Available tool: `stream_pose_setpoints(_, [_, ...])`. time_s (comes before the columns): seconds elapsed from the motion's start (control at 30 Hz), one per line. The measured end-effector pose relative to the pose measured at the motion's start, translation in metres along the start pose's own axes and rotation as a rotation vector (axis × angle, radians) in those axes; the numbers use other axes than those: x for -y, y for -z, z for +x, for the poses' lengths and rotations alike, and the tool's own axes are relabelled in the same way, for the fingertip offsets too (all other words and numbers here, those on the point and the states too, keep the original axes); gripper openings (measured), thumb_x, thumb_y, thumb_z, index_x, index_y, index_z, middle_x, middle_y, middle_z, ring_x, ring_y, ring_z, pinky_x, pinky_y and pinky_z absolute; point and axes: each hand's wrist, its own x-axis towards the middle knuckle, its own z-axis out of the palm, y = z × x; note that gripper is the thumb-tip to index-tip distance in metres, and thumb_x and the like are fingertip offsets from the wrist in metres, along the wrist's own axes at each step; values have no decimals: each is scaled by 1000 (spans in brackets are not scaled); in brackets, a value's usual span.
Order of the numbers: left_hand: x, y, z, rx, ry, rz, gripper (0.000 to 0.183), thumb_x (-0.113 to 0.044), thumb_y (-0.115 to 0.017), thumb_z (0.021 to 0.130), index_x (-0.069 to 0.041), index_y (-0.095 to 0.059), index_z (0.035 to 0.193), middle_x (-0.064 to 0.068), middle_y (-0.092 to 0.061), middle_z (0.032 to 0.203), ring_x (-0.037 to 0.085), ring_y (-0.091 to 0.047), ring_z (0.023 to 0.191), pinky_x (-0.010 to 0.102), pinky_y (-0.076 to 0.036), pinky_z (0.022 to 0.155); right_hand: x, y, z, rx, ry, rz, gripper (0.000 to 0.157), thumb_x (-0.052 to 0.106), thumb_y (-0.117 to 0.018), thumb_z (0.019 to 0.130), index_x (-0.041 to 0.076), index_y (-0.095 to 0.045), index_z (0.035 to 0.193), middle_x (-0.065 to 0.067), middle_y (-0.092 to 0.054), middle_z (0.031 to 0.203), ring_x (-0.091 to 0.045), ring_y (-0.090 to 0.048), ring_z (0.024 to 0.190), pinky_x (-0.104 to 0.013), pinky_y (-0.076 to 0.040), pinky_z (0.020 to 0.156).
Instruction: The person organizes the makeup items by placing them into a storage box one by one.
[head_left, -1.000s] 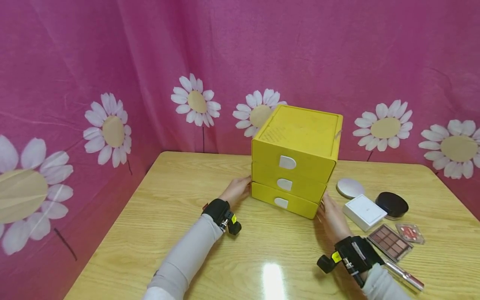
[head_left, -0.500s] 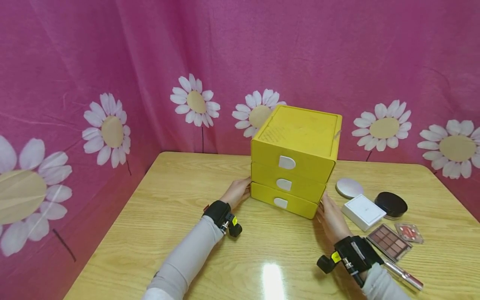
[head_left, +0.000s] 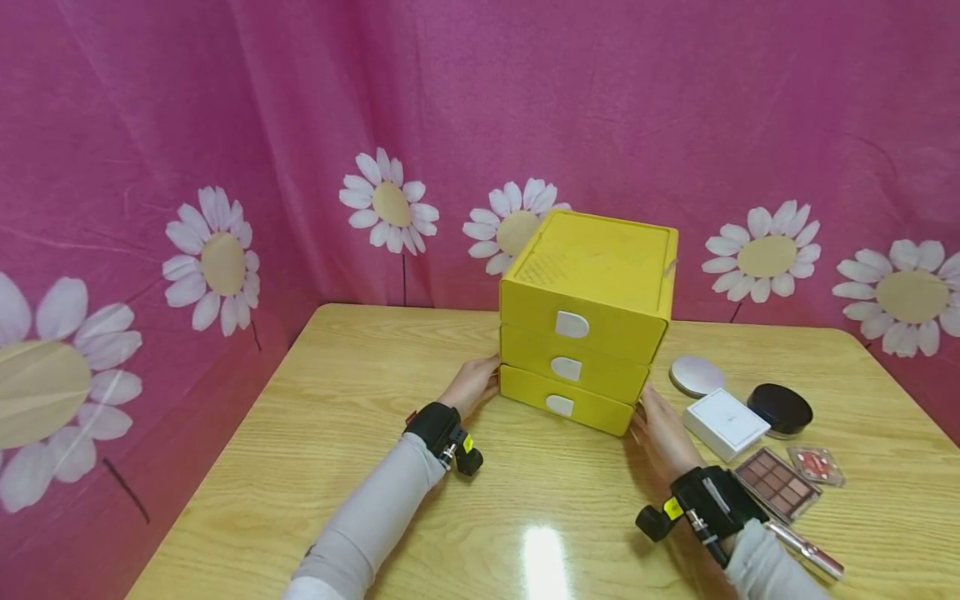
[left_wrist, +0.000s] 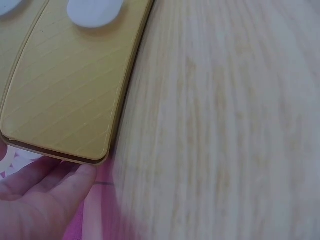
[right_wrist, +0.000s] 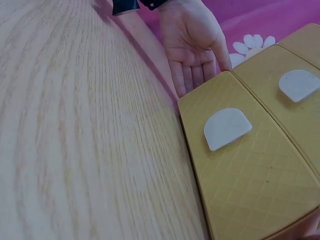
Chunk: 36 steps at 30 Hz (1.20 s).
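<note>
A yellow three-drawer box (head_left: 585, 333) with white tabs stands on the wooden table, its drawers all pushed in. My left hand (head_left: 472, 385) touches the lower left side of the box, fingers reaching along it; the left wrist view shows this hand (left_wrist: 42, 200) beside the bottom drawer's edge. In the right wrist view, the palm of my left hand (right_wrist: 192, 47) shows with its fingers extended, partly behind the box. My right hand (head_left: 666, 437) rests against the lower right side, fingers mostly straight, some tips hidden by the box.
To the right lie a round silvery compact (head_left: 697, 376), a white box (head_left: 726, 423), a round black case (head_left: 780, 409), an eyeshadow palette (head_left: 777, 483), a small clear case with red (head_left: 816, 465) and a slim tube (head_left: 810, 552). A pink flowered curtain (head_left: 637, 108) hangs behind the table.
The drawer box has turned very slightly, its right side shifting a little left. Both hands stay against its sides, and the head view has shifted slightly.
</note>
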Motion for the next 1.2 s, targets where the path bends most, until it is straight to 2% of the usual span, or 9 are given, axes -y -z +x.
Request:
stream_pose_setpoints(0.47, [3,0,-4,-33,-24,-4,41,-22,-37,100,5,-46,129,19,-51,127,23,-51,110,36,-40,97,1,6,11,52,-21,14,77,55,-21,93,6,10,145,-15,9,151,-30,7,137,-44,2,111])
stream_pose_setpoints(0.83, [1,2,-10,-47,-38,7,43,-22,-35,100,5,-42,132,18,-47,131,27,-47,117,38,-37,100,6,5,20,103,4,57,72,49,-22,96,6,8,145,-14,7,152,-30,6,137,-42,2,111])
stream_pose_setpoints(0.93, [-5,2,-16,-35,-38,-3,43,-21,-34,100,6,-40,133,20,-45,133,29,-45,119,39,-36,101,6,5,22,106,4,72,72,48,-21,96,4,8,145,-16,6,152,-30,4,137,-41,1,111])
stream_pose_setpoints(1.07, [-5,4,-17,-46,-34,0,43,-19,-33,100,7,-38,133,20,-44,133,30,-45,120,40,-36,101,6,6,26,112,-1,63,74,50,-23,95,5,6,146,-17,4,152,-32,2,137,-42,0,111])
stream_pose_setpoints(1.2, [2,7,-12,-58,-39,5,43,-20,-33,100,7,-38,134,20,-44,133,29,-45,119,39,-37,100,6,7,30,118,-8,38,72,49,-24,96,4,4,146,-18,3,151,-34,0,137,-43,-1,111])
